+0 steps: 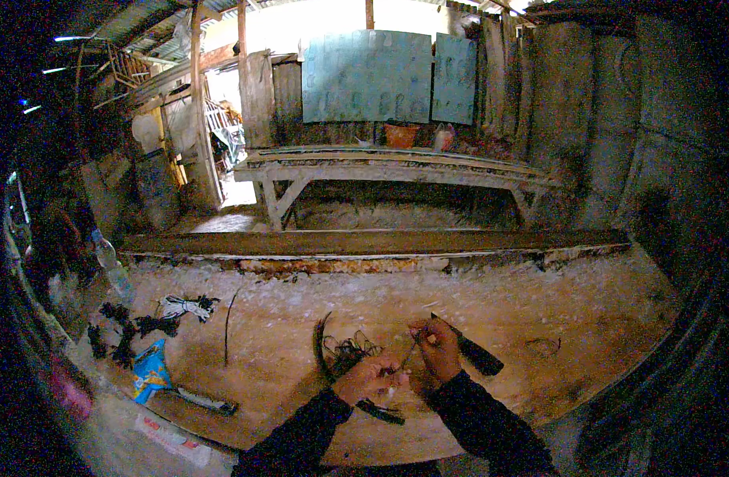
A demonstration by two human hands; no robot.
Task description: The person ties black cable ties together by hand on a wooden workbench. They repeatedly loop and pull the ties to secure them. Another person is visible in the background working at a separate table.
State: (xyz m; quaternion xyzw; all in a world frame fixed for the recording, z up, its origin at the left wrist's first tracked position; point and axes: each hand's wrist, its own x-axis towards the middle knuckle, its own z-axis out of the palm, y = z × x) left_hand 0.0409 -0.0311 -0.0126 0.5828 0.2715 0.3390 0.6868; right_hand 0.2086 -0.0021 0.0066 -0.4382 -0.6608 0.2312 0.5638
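Over the near middle of the wooden table, my left hand (371, 379) and my right hand (437, 350) are close together, both with fingers pinched. A thin dark cord (409, 357) runs between their fingertips; its ends are too small to make out. Just beyond my left hand lies a loose tangle of dark cord (355, 348), with a curved dark braided strip (321, 350) along its left side. Below that hand rests a short dark strip (379, 411). Beside my right hand, partly behind it, is a long flat black piece (480, 355) that widens toward its near end.
Left on the table (587, 318) are black cord bundles (123, 332), a white cord bundle (186, 308), a thin dark strip (228, 327), a blue packet (150, 370) and a narrow tool-like object (207, 402). A clear bottle (110, 262) stands at the left edge. Beyond is a bench (340, 168) with an orange bucket (400, 136).
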